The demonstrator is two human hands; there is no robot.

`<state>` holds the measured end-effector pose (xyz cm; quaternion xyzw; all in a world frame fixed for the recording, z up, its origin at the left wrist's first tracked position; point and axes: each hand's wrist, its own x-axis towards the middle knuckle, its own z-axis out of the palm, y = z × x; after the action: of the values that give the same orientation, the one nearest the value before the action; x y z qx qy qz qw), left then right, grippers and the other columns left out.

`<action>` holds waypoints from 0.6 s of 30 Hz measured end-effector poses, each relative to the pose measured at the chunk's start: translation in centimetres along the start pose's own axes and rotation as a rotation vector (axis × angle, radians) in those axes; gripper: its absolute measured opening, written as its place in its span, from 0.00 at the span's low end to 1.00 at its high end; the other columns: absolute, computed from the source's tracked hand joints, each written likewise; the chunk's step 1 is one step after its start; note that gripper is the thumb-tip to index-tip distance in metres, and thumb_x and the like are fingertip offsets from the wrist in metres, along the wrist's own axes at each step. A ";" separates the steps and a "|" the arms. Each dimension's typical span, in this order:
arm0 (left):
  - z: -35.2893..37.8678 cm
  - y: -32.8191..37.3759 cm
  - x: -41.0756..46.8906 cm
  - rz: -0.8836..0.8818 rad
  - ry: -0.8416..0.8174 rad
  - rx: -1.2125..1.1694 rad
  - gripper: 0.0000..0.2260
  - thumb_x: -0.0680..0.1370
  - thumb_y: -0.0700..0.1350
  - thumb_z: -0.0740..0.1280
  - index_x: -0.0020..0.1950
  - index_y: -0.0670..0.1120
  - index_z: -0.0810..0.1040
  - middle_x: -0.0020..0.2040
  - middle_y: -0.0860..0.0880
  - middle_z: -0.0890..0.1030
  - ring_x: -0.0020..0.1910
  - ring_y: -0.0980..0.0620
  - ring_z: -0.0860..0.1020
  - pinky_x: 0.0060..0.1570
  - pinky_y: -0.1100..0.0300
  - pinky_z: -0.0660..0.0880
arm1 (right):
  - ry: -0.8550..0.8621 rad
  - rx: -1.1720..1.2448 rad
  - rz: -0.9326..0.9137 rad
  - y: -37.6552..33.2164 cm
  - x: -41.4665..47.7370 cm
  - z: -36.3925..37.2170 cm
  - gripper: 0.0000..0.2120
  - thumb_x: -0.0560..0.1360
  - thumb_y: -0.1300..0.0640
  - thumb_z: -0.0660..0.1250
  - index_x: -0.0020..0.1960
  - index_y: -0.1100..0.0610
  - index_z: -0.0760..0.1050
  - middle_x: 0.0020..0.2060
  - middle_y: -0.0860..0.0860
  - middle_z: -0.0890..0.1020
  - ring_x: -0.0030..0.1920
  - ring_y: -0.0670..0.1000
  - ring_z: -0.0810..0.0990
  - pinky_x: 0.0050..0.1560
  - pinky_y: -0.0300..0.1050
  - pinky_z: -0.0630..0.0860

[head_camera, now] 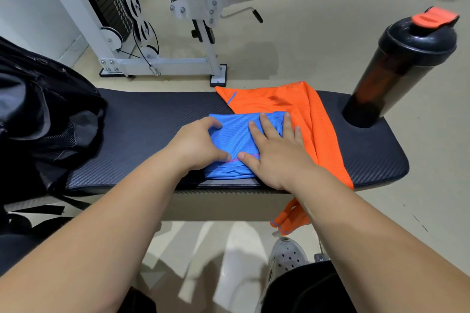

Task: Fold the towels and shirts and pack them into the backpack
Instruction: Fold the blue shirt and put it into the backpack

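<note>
A black backpack point(38, 114) is sitting on the left end of the padded surface point(152, 119), its top gaping open. Near the middle of the front edge, the left hand point(198, 145) is gripping the left side of a folded blue shirt point(234, 134), fingers curling over its border and thumb lying on top. The right hand point(277, 157) is pressing flat on the same shirt, fingers straight and spread. An orange shirt point(312, 114) is lying just beside it, draping over the front edge. A dark shaker bottle point(396, 63) is standing at the far right corner.
</note>
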<state>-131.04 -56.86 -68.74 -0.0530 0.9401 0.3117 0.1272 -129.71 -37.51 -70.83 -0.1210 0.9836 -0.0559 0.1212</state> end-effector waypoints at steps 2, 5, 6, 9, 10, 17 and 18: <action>0.3 -0.3 0.3 -0.015 0.033 -0.093 0.29 0.68 0.50 0.80 0.67 0.57 0.75 0.61 0.50 0.78 0.52 0.52 0.76 0.47 0.59 0.71 | -0.006 0.028 -0.004 0.1 0.0 -0.3 0.38 0.80 0.31 0.48 0.82 0.47 0.40 0.81 0.47 0.36 0.78 0.65 0.30 0.78 0.65 0.39; 0.9 -0.8 0.7 -0.043 0.091 -0.202 0.23 0.71 0.44 0.77 0.65 0.55 0.78 0.58 0.43 0.80 0.39 0.53 0.75 0.36 0.61 0.67 | -0.009 0.017 -0.001 0.0 -0.1 -0.6 0.38 0.80 0.30 0.48 0.82 0.47 0.41 0.81 0.47 0.37 0.78 0.64 0.31 0.78 0.64 0.40; 1.0 -0.9 0.7 -0.044 0.096 -0.220 0.23 0.72 0.43 0.77 0.66 0.54 0.79 0.58 0.43 0.80 0.39 0.52 0.76 0.35 0.62 0.67 | -0.008 0.011 0.010 -0.1 -0.1 -0.6 0.38 0.79 0.30 0.47 0.82 0.47 0.41 0.81 0.46 0.37 0.79 0.63 0.31 0.78 0.64 0.40; 0.1 -1.0 0.4 -0.013 0.118 -0.237 0.24 0.73 0.42 0.76 0.68 0.53 0.78 0.46 0.49 0.77 0.38 0.56 0.73 0.35 0.64 0.66 | -0.001 0.006 0.044 -0.8 -0.1 -1.1 0.39 0.79 0.29 0.46 0.82 0.47 0.41 0.81 0.46 0.38 0.79 0.62 0.32 0.77 0.66 0.38; -0.6 -1.1 0.3 0.004 0.133 -0.218 0.24 0.73 0.43 0.76 0.69 0.53 0.78 0.42 0.53 0.75 0.36 0.58 0.72 0.35 0.66 0.65 | 0.001 0.008 0.049 -1.2 -0.1 -1.2 0.39 0.79 0.29 0.46 0.82 0.48 0.42 0.81 0.46 0.38 0.79 0.62 0.32 0.77 0.66 0.37; -7.0 -5.8 -1.9 0.088 0.197 -0.001 0.22 0.74 0.45 0.75 0.66 0.57 0.80 0.40 0.60 0.75 0.36 0.60 0.73 0.36 0.69 0.65 | -0.029 0.001 -0.074 -7.4 0.8 0.5 0.41 0.77 0.27 0.43 0.82 0.48 0.41 0.81 0.48 0.36 0.78 0.63 0.30 0.75 0.69 0.33; -7.5 -6.9 -2.2 0.067 0.203 -0.004 0.21 0.74 0.44 0.75 0.66 0.57 0.80 0.38 0.61 0.73 0.34 0.61 0.71 0.36 0.67 0.65 | -0.025 0.001 -0.103 -8.3 1.0 0.8 0.41 0.77 0.27 0.43 0.82 0.48 0.41 0.81 0.48 0.35 0.78 0.63 0.29 0.75 0.69 0.33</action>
<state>-129.28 -66.84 -66.32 -0.0532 0.9488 0.3107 0.0207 -128.61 -45.84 -70.73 -0.1723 0.9744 -0.0613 0.1305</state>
